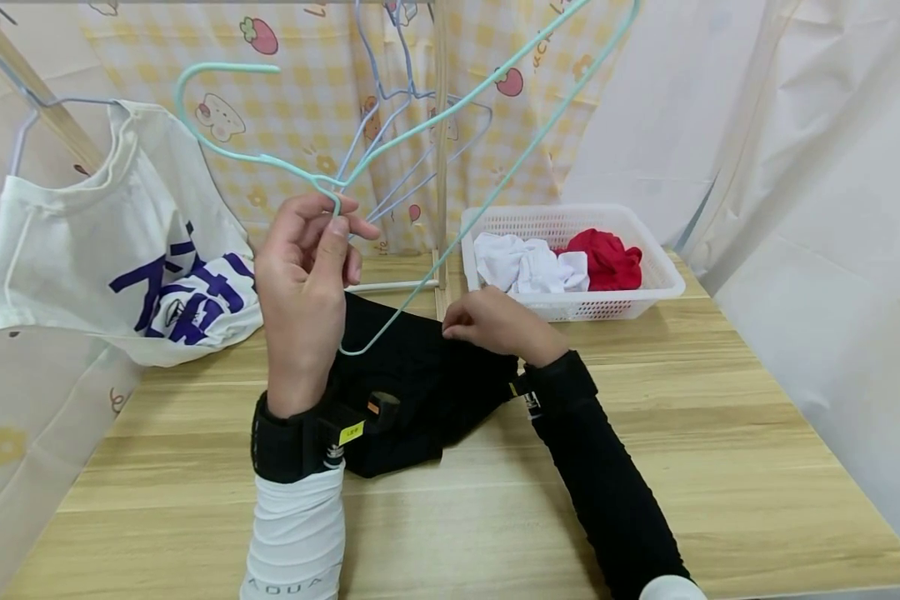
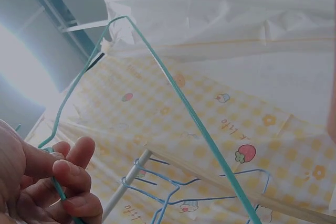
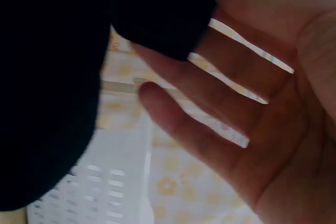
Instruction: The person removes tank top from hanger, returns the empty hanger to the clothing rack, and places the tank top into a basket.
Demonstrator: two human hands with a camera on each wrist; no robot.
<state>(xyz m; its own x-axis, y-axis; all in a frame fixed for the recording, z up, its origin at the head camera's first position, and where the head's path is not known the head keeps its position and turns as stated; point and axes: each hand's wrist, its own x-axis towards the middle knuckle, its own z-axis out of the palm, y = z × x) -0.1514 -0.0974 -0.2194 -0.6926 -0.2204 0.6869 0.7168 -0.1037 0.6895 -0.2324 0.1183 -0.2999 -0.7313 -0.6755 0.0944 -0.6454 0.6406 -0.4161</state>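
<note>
1. Head view takes in the whole scene: wooden tabletop (image 1: 645, 467), black garment (image 1: 420, 375) lying on it, white basket (image 1: 663, 279) at the far side holding white cloth (image 1: 528, 265) and red cloth (image 1: 607, 257), and a white printed T-shirt (image 1: 112, 250) on a hanger at the left
2. Only the left wrist view shows the grip up close: left hand (image 2: 47, 187) has its fingers (image 2: 73, 174) curled round the thin neck of the mint-green hanger (image 2: 184, 103), the wire running up and away from the hand against the checked curtain (image 2: 236, 129)
3. Blue hangers (image 2: 178, 192) on a white rail sit beyond the green one in that view
4. Right wrist view is dim and blurred; it shows the right hand (image 3: 252, 103) with fingers nearly straight and spread, dark cloth lying over the fingertips
5. In the head view the right hand (image 1: 495, 323) rests on the garment's upper edge; whether it pinches the cloth cannot be told
6. The green hanger (image 1: 450, 125) is held raised above the garment by the left hand (image 1: 303, 283), its lower corner just above the cloth and near the right hand
7. The garment lies between both forearms, partly hidden by the left wrist
</note>
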